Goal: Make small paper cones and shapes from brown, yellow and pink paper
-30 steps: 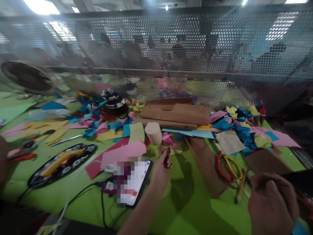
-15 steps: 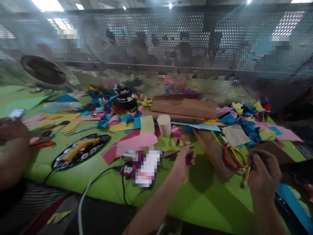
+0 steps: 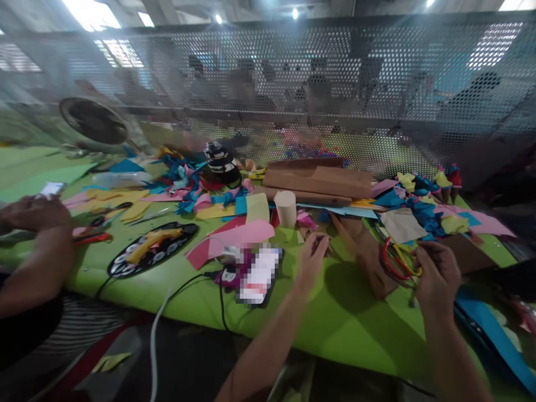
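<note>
My left hand point(image 3: 312, 258) rests on the green table point(image 3: 343, 324) with its fingers pinched on a small brown paper piece point(image 3: 323, 242). My right hand point(image 3: 436, 272) is curled at the handles of the red and yellow scissors point(image 3: 396, 261). It covers whatever lies under it, so I cannot tell if it grips anything. A brown paper sheet point(image 3: 364, 251) lies between my two hands. A beige paper roll point(image 3: 286, 207) stands just beyond my left hand.
A phone point(image 3: 259, 276) with a cable lies left of my left hand, beside pink paper point(image 3: 238, 233) and a yellow glue gun point(image 3: 151, 241). Cardboard sheets point(image 3: 318, 180) and coloured scraps sit before a perforated screen. A co-worker's arm point(image 3: 39, 262) is at far left.
My view has shifted back and to the left. My right hand has come forward to the scissors. My left hand has stayed by the brown paper piece. The co-worker's arm has come into view.
</note>
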A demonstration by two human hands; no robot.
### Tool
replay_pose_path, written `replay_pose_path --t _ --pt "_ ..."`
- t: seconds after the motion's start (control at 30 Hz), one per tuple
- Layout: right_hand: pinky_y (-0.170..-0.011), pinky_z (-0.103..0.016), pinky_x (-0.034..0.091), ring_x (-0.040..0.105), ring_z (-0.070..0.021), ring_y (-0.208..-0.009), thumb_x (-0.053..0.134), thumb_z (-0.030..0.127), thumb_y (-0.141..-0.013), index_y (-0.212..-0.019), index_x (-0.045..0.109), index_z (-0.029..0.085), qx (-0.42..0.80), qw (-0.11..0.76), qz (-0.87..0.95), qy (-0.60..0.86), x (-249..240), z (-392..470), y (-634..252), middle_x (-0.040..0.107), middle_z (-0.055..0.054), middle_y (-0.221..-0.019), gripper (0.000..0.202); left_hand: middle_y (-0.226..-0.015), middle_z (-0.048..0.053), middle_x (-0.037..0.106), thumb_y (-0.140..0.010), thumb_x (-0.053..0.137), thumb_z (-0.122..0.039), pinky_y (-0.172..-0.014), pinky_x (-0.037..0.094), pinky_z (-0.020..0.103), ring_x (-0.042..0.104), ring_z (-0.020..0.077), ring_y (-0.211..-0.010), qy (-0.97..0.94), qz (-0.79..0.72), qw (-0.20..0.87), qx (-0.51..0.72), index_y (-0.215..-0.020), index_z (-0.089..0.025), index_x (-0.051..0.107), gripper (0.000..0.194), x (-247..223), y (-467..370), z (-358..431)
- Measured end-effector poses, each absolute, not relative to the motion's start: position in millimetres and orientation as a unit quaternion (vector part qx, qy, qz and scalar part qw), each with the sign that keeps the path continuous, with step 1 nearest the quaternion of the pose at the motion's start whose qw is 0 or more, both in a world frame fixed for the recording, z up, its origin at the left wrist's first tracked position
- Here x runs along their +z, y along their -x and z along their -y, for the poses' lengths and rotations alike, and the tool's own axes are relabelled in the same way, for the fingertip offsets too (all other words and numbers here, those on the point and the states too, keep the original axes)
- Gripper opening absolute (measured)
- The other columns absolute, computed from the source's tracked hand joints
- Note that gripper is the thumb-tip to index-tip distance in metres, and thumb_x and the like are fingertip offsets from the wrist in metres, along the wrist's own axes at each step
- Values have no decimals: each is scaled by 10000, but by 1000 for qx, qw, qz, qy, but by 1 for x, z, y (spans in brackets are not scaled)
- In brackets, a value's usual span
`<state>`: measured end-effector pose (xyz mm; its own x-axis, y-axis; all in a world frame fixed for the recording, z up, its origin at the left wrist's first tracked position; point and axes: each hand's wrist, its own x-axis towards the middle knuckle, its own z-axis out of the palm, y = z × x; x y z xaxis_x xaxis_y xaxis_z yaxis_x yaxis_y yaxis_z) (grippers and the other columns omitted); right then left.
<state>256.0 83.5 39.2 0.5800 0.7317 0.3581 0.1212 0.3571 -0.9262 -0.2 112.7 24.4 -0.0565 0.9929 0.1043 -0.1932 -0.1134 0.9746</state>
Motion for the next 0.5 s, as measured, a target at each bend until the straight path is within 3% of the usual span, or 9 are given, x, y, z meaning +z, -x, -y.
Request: replay_pose_path --t 0.1,0.23,0.43,0.5 --pt "-601 -272 418 580 -158 -698 753 351 -830 -1021 715 213 188 703 434 531 38 -84 -256 668 2 -818 238 -705 17 631 -895 641 -541 -580 387 255 537 125 -596 -407 -384 556 615 -933 -183 658 361 24 5 -119" --pt "-631 -276 435 597 -165 -745 765 362 -822 -1014 706 196 196 695 447 528 36 -84 -254 662 -8 -848 261 -761 74 702 -917 567 -621 -612 428 283 607 158 -626 -429 -315 646 546 -1018 -150 692 497 21 2 -118" --pt "-699 -283 467 618 -169 -793 747 380 -844 -1011 686 196 232 675 466 523 35 -84 -251 663 -19 -882 256 -1068 158 758 -943 279 -768 -891 466 377 681 271 -992 -541 -258 693 400 -1170 -155 741 800 27 3 -109" --pt "-720 -287 471 620 -176 -826 730 386 -859 -1020 681 202 232 664 480 524 32 -84 -253 668 -27 -911 249 -1124 161 753 -958 120 -755 -997 431 414 660 293 -1080 -576 -243 694 357 -1085 -151 784 906 28 6 -108"
